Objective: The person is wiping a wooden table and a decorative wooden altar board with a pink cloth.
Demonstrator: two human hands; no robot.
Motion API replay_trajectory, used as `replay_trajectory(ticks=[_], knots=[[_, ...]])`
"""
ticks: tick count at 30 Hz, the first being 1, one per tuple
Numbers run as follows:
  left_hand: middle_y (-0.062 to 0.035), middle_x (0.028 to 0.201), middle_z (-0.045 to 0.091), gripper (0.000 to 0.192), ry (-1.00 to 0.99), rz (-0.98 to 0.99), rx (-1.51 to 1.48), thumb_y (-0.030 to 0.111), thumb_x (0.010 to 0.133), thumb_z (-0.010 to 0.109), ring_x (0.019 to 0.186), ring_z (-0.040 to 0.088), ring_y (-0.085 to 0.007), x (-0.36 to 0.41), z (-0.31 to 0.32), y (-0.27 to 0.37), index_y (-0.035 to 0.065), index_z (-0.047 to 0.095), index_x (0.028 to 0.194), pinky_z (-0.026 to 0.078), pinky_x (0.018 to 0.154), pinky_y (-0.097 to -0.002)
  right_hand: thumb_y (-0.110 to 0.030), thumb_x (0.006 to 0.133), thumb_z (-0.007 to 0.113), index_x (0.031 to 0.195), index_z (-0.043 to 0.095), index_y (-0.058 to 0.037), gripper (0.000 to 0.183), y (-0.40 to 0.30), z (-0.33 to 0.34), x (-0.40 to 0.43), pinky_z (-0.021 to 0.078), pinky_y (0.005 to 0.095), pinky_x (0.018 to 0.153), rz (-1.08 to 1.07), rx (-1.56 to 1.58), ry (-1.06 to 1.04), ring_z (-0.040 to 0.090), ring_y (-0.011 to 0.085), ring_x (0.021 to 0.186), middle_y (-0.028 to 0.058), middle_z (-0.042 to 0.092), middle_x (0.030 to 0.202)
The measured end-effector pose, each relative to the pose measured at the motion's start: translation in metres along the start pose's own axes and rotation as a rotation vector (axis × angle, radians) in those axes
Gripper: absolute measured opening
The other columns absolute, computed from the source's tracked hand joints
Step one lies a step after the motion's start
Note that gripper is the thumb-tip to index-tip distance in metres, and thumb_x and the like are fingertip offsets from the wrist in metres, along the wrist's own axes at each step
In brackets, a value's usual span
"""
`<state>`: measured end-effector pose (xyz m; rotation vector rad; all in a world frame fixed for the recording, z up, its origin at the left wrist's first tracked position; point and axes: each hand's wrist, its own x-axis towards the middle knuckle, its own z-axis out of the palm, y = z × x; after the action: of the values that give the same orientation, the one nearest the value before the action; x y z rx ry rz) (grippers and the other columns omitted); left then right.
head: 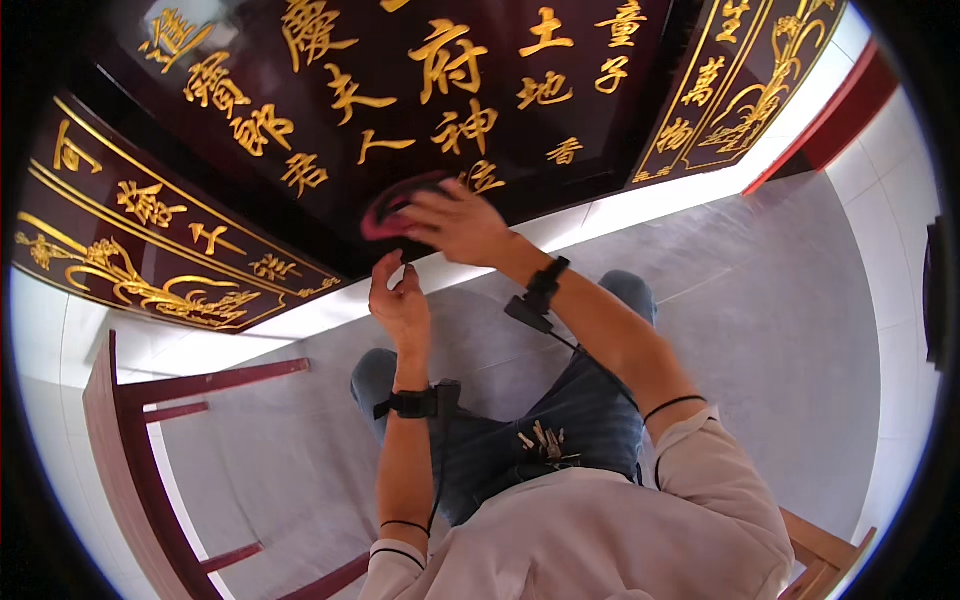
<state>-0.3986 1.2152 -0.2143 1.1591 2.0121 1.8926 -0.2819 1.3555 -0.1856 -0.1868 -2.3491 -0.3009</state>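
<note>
My right hand [461,223] presses a blurred pink and black object [379,217], perhaps a cloth or pad, against the lower part of a dark lacquered panel [510,169] with carved gold characters. Its fingers spread over that object, near the lowest character of the middle column. Just below and to the left, my left hand [400,296] is raised with its fingers curled and apart, holding nothing that I can see. Black straps with small devices and cables sit on both wrists.
Gold-trimmed side panels [172,232] flank the dark panel, above a white ledge [300,315]. A dark red wooden stool or table [139,450] stands at the left, a wooden piece of furniture [825,551] at the lower right. A red post [832,120] rises at the upper right.
</note>
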Motion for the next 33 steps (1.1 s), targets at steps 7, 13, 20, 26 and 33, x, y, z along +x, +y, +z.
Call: replay_trajectory(ticks=[7,13,20,26,33], knots=[[-0.0126,0.116,0.068,0.032,-0.247,0.308,0.46,0.011,0.077,0.081,0.111,0.06,-0.037,0.011,0.03,-0.011,0.0069,0.073,0.107,0.049,0.098,-0.048,-0.015,0.093,0.065,0.144,0.054,-0.0068,0.053,0.051,-0.04,-0.073,0.0304,0.0631,0.115,0.831,-0.257,0.476,0.044,0.0513,0.136,0.0288,0.053,0.136],[-0.0106,0.115,0.067,0.031,-0.277,0.325,0.463,0.007,0.073,0.081,0.11,0.058,-0.0356,0.014,0.034,-0.02,0.0056,0.074,0.103,0.047,0.098,-0.0455,-0.009,0.096,0.063,0.159,0.027,0.0031,0.074,0.018,0.011,-0.051,0.0407,0.053,0.105,1.32,-0.081,0.819,0.051,0.0512,0.122,0.0338,0.052,0.139],[-0.0146,0.107,0.07,0.028,-0.349,0.197,0.308,0.004,0.078,0.076,0.104,0.066,-0.0322,0.04,0.027,-0.041,0.0006,0.074,0.105,0.051,0.095,-0.04,0.005,0.088,0.067,0.127,0.061,-0.0047,0.041,-0.071,0.023,-0.061,0.0555,0.0379,0.087,0.932,0.386,0.696,0.069,0.0356,0.102,0.0254,0.064,0.124],[-0.0153,0.111,0.069,0.03,-0.332,0.068,0.386,0.005,0.076,0.076,0.105,0.065,-0.0332,0.042,0.029,-0.034,0.0029,0.075,0.105,0.05,0.098,-0.0416,0.011,0.09,0.064,0.111,0.059,-0.0066,0.027,-0.088,0.007,-0.081,0.0543,0.0288,0.082,1.448,0.841,1.187,0.062,0.0133,0.096,0.0057,0.061,0.109],[-0.0139,0.115,0.07,0.025,-0.412,0.029,0.358,0.005,0.084,0.071,0.11,0.065,-0.0295,0.044,0.022,-0.033,0.0002,0.074,0.108,0.048,0.1,-0.0374,0.004,0.092,0.065,0.108,0.054,-0.0051,0.021,-0.048,0.031,-0.05,0.0498,0.0324,0.083,1.528,0.431,1.176,0.06,0.0205,0.092,0.0093,0.061,0.108]])
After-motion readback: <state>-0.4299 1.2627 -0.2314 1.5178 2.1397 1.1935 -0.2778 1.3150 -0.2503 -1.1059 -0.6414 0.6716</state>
